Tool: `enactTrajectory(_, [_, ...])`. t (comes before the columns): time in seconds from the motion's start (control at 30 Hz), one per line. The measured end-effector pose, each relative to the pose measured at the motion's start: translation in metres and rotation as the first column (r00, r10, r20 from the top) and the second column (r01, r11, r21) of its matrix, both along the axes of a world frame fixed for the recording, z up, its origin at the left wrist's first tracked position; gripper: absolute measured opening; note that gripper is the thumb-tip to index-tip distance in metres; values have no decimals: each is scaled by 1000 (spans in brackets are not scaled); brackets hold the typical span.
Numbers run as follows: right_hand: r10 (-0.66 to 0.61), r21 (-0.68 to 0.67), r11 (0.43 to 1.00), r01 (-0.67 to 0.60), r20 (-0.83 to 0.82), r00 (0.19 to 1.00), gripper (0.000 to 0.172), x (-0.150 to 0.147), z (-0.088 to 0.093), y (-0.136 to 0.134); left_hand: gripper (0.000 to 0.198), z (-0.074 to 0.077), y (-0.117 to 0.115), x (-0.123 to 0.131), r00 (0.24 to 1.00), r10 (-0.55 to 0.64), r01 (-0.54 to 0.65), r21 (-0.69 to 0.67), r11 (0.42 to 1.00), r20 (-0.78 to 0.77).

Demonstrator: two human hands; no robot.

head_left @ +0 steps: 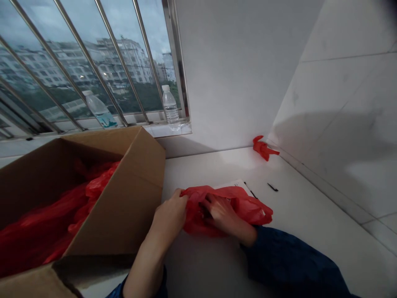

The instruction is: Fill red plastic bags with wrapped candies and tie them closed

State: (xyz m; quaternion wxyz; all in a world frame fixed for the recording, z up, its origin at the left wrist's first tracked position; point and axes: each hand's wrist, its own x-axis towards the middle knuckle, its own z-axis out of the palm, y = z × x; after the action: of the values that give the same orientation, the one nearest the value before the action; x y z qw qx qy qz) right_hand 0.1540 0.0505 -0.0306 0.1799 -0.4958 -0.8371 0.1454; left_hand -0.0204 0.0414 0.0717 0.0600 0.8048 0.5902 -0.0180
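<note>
A red plastic bag [248, 207] lies spread on the white tabletop in front of me. My left hand [170, 213] pinches the bag's left edge between thumb and fingers. At the bag's mouth, my right hand [221, 211] reaches in over the red film with its fingers curled. Something dark shows by those fingertips, too shadowed to name. Under the bag's far side, a white sheet of paper [237, 183] sticks out, with a thin black pen-like item [250, 190] along its edge.
On the left stands an open cardboard box [145, 178] holding red plastic bags [62, 211]. Two plastic bottles, one upright [170, 108] and one leaning [98, 108], stand at the barred window. A knotted red bag [263, 148] and a small black item [272, 187] lie farther back.
</note>
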Motion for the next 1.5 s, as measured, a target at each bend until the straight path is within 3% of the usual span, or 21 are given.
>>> enactTrajectory(0.1, [-46, -19, 999, 46, 12, 999, 29, 6, 10, 1, 29, 2, 0, -2, 1000, 8, -8, 9, 1000, 9])
enactTrajectory(0.2, [-93, -39, 995, 93, 16, 996, 30, 22, 32, -4, 30, 4, 0, -4, 999, 25, -26, 15, 1000, 25])
enactTrajectory(0.33, [-85, -48, 996, 78, -170, 982, 35, 47, 69, -17, 29, 4, 1, -4, 998, 8, -14, 90, 996, 58])
enactTrajectory(0.43, [-78, -79, 995, 54, -333, 940, 38, 61, 88, -27, 44, 6, 1, -2, 984, -102, 63, 251, 966, 144])
enactTrajectory(0.5, [-44, -150, 988, -22, -420, 906, 36, 65, 94, -30, 59, 11, 0, 0, 936, -249, 154, 345, 926, 250])
enactTrajectory(0.57, [4, -237, 959, -158, -544, 839, 32, 66, 95, -31, 59, 18, -5, 4, 845, -390, 255, 367, 895, 366])
enactTrajectory(0.63, [9, -298, 911, -285, -677, 736, 37, 64, 93, -31, 44, 26, -10, 8, 761, -434, 325, 296, 898, 482])
enactTrajectory(0.7, [-38, -335, 878, -342, -760, 649, 49, 60, 92, -31, 32, 31, -14, 11, 715, -376, 320, 202, 926, 589])
enactTrajectory(0.77, [-88, -353, 877, -327, -786, 613, 57, 56, 91, -30, 27, 32, -15, 13, 689, -296, 276, 138, 951, 661])
enactTrajectory(0.83, [-117, -340, 902, -267, -786, 607, 59, 53, 90, -29, 24, 31, -13, 14, 671, -248, 249, 102, 963, 699])
enactTrajectory(0.97, [-127, -269, 953, -137, -769, 627, 45, 52, 87, -26, 29, 26, -7, 16, 646, -200, 232, 59, 971, 737])
enactTrajectory(1.13, [-126, -246, 964, -104, -763, 634, 43, 53, 83, -22, 28, 23, -4, 20, 605, -193, 228, 64, 972, 772])
enactTrajectory(1.23, [-129, -271, 953, -135, -768, 628, 43, 54, 84, -23, 28, 19, -3, 21, 560, -175, 177, 89, 980, 810])
enactTrajectory(1.4, [-14, -309, 894, -325, -743, 669, 28, 54, 84, -26, 30, 10, 0, 22, 418, -105, 75, 81, 994, 902])
enactTrajectory(1.5, [-43, -345, 880, -327, -743, 668, 28, 51, 82, -26, 22, 9, 2, 22, 442, -124, 96, 90, 991, 889])
